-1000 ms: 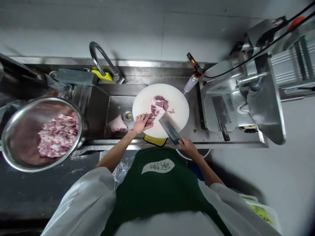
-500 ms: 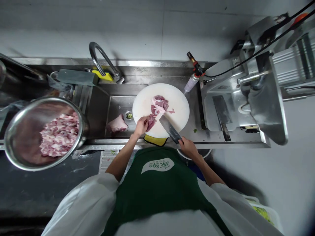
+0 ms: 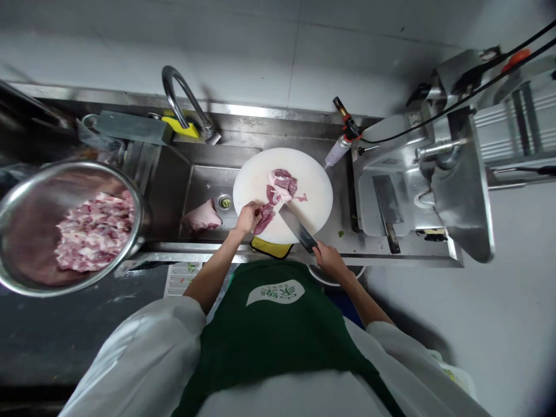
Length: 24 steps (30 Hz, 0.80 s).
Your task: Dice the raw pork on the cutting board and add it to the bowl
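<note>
"What's left of your left fingers [image 3: 255,207]?"
"The slab of meat [image 3: 202,216] in the sink [image 3: 207,180], then the bowl [image 3: 32,223]."
"And right?"
"Meat pieces [image 3: 285,183] on the board [image 3: 313,179], then your cleaver [image 3: 297,227]; farther, the torch [image 3: 339,152]."

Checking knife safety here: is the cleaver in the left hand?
No: the right hand holds the cleaver, while the left hand touches the meat.

Red meat [image 3: 284,180], white cutting board [image 3: 313,191], green apron [image 3: 269,341], white logo [image 3: 275,293].
</note>
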### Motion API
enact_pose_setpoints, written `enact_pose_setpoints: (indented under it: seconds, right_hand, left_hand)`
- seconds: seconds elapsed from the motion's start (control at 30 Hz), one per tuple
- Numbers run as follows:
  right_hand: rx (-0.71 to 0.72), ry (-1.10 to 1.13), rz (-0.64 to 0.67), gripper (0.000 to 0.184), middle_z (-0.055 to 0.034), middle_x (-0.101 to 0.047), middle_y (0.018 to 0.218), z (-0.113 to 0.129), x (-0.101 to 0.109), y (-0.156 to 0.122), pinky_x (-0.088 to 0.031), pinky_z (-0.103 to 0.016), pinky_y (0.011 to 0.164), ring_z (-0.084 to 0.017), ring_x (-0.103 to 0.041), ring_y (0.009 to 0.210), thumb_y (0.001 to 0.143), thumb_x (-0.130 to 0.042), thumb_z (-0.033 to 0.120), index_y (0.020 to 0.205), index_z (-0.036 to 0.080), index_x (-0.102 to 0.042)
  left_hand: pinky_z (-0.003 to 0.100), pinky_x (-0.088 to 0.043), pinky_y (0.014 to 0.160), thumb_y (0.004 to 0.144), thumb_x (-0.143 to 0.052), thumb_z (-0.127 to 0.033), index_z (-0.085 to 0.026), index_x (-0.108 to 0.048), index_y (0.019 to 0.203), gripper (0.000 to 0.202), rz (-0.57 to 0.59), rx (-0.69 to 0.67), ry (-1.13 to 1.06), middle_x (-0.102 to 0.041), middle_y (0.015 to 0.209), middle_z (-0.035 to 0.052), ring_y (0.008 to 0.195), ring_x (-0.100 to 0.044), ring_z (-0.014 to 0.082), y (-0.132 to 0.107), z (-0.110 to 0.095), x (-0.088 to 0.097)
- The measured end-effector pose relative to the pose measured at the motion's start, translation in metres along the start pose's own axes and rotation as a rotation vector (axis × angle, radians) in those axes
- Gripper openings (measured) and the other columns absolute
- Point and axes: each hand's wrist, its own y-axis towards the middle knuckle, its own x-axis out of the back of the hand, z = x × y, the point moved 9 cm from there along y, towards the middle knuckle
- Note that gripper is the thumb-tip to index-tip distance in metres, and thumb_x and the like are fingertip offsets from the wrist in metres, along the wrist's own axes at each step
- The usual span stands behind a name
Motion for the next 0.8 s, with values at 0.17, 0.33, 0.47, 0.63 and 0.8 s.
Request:
enact_pose_setpoints:
  seconds: [0.17,0.33,0.47,0.63,0.8]
  right_hand:
    - [0.008,-0.037,-0.002,0.030,-0.0116,-0.074,0.096,0.006,0.009,-0.005,-0.036,-0.029,0.072,-0.025,-0.070,0.090,0.111,-0.035,0.030,0.116,0.015,-0.059]
    - [0.042,-0.065,-0.077,0.034,-0.0144,-0.076,0.099,0.045,0.037,0.012,-0.042,-0.030,0.076,-0.026,-0.073,0.092,0.112,-0.030,0.029,0.125,0.014,-0.057]
    - [0.183,-0.128,-0.085,0.035,-0.0167,-0.077,0.103,0.091,0.050,0.047,-0.046,-0.032,0.082,-0.028,-0.074,0.098,0.111,-0.030,0.027,0.132,0.013,-0.054]
    - [0.211,-0.217,-0.006,0.033,-0.0175,-0.077,0.104,0.082,0.043,0.048,-0.049,-0.032,0.084,-0.027,-0.074,0.098,0.110,-0.032,0.024,0.132,0.013,-0.053]
    - [0.175,-0.235,0.073,0.030,-0.0177,-0.076,0.100,0.067,0.037,0.037,-0.051,-0.034,0.084,-0.029,-0.074,0.096,0.107,-0.035,0.019,0.129,0.011,-0.054]
  left_hand:
    - [0.042,-0.056,0.086,0.093,-0.059,-0.028,-0.019,-0.075,0.105,0.023,-0.097,0.019,-0.026,-0.069,0.097,0.0105,0.088,-0.067,0.0252,-0.030,-0.011,0.009]
    - [0.044,-0.050,0.096,0.100,-0.053,-0.031,-0.019,-0.069,0.095,0.021,-0.638,0.042,0.021,-0.063,0.097,0.0101,0.099,-0.061,0.0250,-0.074,-0.026,0.040]
    - [0.045,-0.049,0.096,0.098,-0.058,-0.026,-0.020,-0.067,0.092,0.012,-0.502,-0.094,0.093,-0.064,0.100,0.0102,0.101,-0.057,0.0260,-0.056,-0.039,0.012]
    - [0.043,-0.051,0.092,0.097,-0.055,-0.019,-0.020,-0.067,0.096,0.012,-0.323,-0.157,0.175,-0.065,0.102,0.0102,0.101,-0.055,0.0260,-0.038,-0.039,-0.023]
    - [0.041,-0.052,0.092,0.098,-0.053,-0.018,-0.020,-0.065,0.094,0.013,-0.311,-0.167,0.142,-0.063,0.098,0.0085,0.098,-0.056,0.0246,-0.037,-0.036,-0.029]
